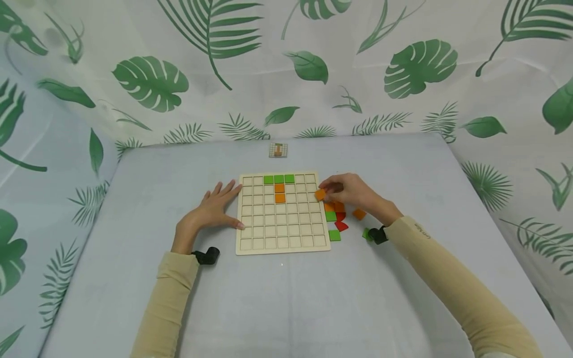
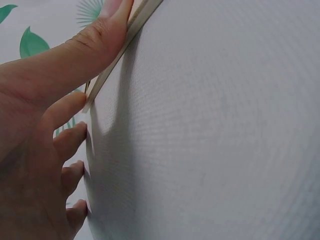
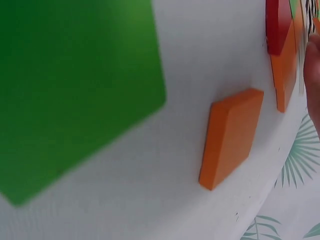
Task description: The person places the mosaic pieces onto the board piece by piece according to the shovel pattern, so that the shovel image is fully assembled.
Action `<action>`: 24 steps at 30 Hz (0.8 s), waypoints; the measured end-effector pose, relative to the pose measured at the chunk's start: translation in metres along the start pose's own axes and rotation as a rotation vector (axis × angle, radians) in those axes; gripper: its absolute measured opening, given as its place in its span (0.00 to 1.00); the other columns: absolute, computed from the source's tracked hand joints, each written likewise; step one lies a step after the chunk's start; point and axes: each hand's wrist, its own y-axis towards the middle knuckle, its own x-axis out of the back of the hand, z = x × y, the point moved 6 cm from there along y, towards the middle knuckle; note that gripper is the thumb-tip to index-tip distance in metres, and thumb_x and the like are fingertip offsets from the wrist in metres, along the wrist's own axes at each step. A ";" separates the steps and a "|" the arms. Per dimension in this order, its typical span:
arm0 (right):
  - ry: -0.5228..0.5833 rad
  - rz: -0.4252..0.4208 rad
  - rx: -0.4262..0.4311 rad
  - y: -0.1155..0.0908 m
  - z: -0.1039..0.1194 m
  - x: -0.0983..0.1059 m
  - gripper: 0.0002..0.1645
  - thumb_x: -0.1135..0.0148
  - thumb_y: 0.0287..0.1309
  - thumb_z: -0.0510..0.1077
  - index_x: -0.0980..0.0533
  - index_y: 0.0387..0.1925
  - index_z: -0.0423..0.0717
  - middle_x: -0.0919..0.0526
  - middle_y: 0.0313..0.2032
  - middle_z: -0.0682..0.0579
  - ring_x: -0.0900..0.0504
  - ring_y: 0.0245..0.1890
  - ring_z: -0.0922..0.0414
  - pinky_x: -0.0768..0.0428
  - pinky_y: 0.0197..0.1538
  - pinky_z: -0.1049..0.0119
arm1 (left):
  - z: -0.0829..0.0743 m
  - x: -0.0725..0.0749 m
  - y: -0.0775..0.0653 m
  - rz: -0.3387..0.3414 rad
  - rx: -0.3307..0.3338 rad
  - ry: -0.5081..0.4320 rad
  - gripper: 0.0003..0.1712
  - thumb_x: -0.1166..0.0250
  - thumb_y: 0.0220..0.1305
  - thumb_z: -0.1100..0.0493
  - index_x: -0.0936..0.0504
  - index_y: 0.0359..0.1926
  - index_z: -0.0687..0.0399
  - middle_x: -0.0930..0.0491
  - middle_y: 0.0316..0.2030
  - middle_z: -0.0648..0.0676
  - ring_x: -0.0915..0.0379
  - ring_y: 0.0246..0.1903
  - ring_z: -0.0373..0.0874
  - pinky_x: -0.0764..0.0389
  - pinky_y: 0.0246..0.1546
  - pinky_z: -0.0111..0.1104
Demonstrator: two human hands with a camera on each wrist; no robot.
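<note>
A pale wooden grid board (image 1: 264, 251) lies on the table, with three green square tiles (image 1: 279, 179) in its far row and two orange square tiles (image 1: 280, 198) in a column beneath the middle one. My left hand (image 1: 214, 208) is spread at the board's left side, thumb and fingertips touching its edge; the thumb against the edge also shows in the left wrist view. Between thumb and fingers, my right hand (image 1: 351, 191) pinches an orange tile (image 1: 320, 194) over the board's right edge. In the right wrist view the right hand (image 3: 312, 80) is mostly out of frame.
Loose pieces lie right of the board: orange tiles (image 1: 359, 214), green tiles (image 1: 334, 235) and red pieces (image 1: 341, 226). A green tile (image 3: 75, 90) sits close beneath the right wrist. Behind the board lies a small pattern card (image 1: 278, 150). Leaf-printed cloth (image 1: 250, 74) rises beyond the table.
</note>
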 end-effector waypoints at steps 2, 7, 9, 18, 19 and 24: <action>0.014 0.004 -0.001 0.000 0.000 -0.002 0.19 0.29 0.63 0.39 0.17 0.55 0.41 0.12 0.45 0.45 0.16 0.44 0.51 0.16 0.53 0.57 | -0.001 0.000 0.000 0.001 0.001 -0.002 0.68 0.20 0.53 0.44 0.55 0.83 0.54 0.64 0.83 0.61 0.79 0.81 0.65 0.72 0.78 0.62; 0.028 0.005 0.004 0.001 0.003 -0.007 0.19 0.29 0.62 0.39 0.17 0.54 0.39 0.12 0.47 0.44 0.15 0.44 0.52 0.16 0.54 0.59 | -0.001 0.000 -0.001 0.001 0.007 -0.003 0.69 0.20 0.52 0.43 0.54 0.83 0.53 0.64 0.83 0.61 0.79 0.81 0.65 0.72 0.78 0.62; 0.033 0.001 0.004 0.001 0.005 -0.008 0.18 0.28 0.62 0.40 0.17 0.54 0.40 0.12 0.49 0.44 0.15 0.45 0.51 0.15 0.55 0.58 | -0.001 0.001 -0.001 -0.001 0.008 -0.002 0.68 0.20 0.52 0.43 0.54 0.83 0.53 0.64 0.83 0.61 0.78 0.81 0.65 0.72 0.78 0.62; 0.070 -0.005 -0.007 0.005 0.007 -0.016 0.20 0.26 0.60 0.42 0.17 0.53 0.41 0.13 0.49 0.45 0.16 0.47 0.50 0.16 0.58 0.55 | -0.001 0.001 0.000 0.001 0.012 0.000 0.69 0.20 0.52 0.43 0.54 0.83 0.52 0.64 0.83 0.60 0.78 0.81 0.64 0.72 0.78 0.62; 0.068 -0.006 -0.010 0.005 0.007 -0.017 0.20 0.26 0.60 0.43 0.17 0.53 0.42 0.13 0.49 0.45 0.16 0.47 0.50 0.17 0.58 0.55 | -0.001 0.001 0.000 0.000 0.012 0.002 0.69 0.20 0.52 0.43 0.54 0.83 0.52 0.64 0.83 0.60 0.78 0.81 0.64 0.72 0.78 0.62; 0.079 0.005 -0.003 0.007 0.011 -0.020 0.20 0.26 0.60 0.43 0.17 0.54 0.42 0.13 0.48 0.46 0.17 0.46 0.51 0.17 0.56 0.57 | 0.000 0.001 0.000 -0.001 0.014 0.004 0.69 0.20 0.52 0.43 0.54 0.83 0.52 0.64 0.83 0.60 0.78 0.81 0.64 0.72 0.78 0.61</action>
